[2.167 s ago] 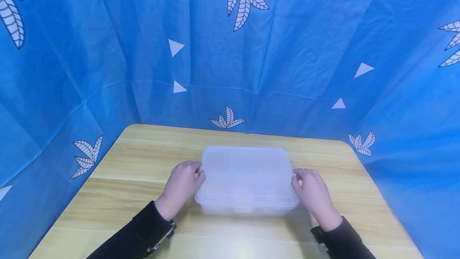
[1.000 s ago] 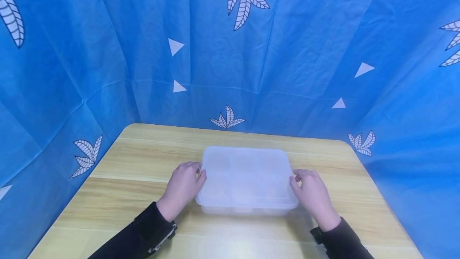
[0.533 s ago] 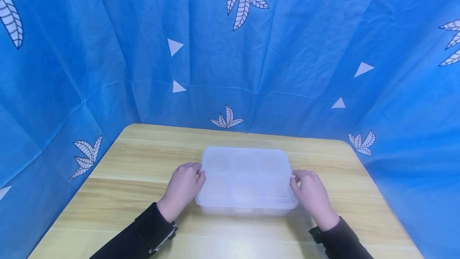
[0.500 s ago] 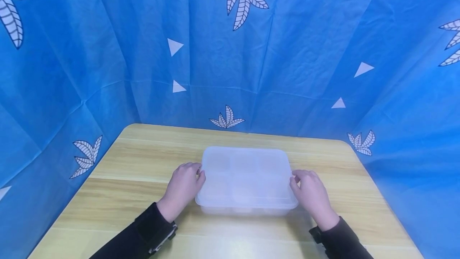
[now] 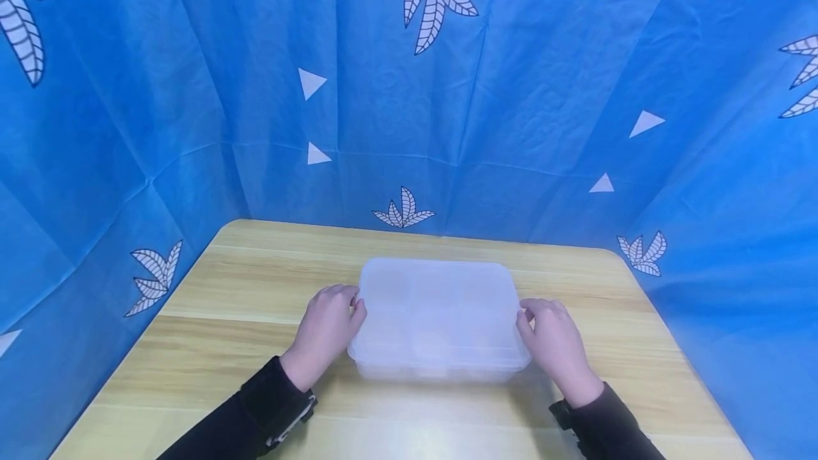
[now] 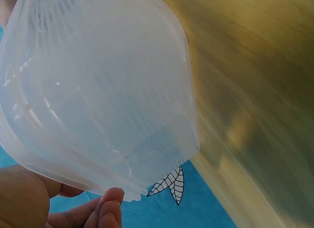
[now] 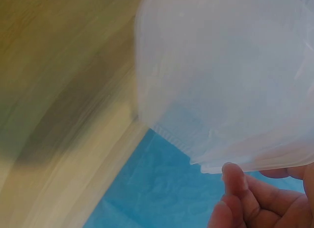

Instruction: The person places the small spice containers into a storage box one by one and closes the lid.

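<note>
A translucent white plastic storage box (image 5: 441, 375) stands on the table with its pale lid (image 5: 437, 314) over it. Faint dividing lines and rounded shapes show through the lid. My left hand (image 5: 324, 332) pinches the lid's left edge, thumb on top and fingers curled below. On the opposite side my right hand (image 5: 557, 343) pinches the right edge the same way. In the left wrist view, fingertips (image 6: 114, 193) sit right under the rim beside the box's clear wall (image 6: 113, 90). The right wrist view has fingertips (image 7: 233, 175) at the rim below the wall (image 7: 211, 76).
The light wood table (image 5: 255, 282) has rounded far corners. A blue curtain (image 5: 396, 105) with white leaf and triangle prints surrounds it at the back and both sides. Dark sleeves (image 5: 249, 410) with wrist straps cover both forearms.
The lid sits slightly higher than half a second ago, and the dividing lines beneath it look fainter. Both hands have risen a touch with it, keeping their places at the edges.
</note>
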{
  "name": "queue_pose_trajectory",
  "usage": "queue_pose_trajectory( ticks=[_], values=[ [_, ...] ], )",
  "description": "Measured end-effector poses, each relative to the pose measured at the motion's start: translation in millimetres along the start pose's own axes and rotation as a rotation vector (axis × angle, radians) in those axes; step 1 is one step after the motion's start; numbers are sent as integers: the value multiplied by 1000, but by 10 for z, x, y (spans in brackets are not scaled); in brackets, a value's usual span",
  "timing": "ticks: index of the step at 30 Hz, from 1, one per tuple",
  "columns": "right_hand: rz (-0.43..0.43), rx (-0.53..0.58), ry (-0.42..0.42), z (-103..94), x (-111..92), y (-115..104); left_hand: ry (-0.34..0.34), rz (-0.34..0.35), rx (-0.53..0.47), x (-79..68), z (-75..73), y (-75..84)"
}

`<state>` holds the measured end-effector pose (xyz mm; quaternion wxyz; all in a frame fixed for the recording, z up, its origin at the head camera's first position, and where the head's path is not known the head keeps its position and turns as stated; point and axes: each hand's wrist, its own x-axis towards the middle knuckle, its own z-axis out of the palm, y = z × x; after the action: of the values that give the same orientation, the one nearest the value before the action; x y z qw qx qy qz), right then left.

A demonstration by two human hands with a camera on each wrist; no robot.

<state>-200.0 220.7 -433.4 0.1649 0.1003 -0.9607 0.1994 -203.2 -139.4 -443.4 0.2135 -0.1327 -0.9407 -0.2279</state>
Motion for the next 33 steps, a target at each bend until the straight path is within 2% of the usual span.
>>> queue_pose_trajectory(
  ticks=[10, 23, 33],
  values=[
    [25, 6, -23, 68, -7, 43, 2, 4, 0, -23, 35, -19],
    [41, 11, -40, 66, -11, 37, 5, 17, 20, -49, 70, -35],
    [54, 16, -67, 73, 27, 41, -46, -42, -29, -21, 65, -48]
  ],
)
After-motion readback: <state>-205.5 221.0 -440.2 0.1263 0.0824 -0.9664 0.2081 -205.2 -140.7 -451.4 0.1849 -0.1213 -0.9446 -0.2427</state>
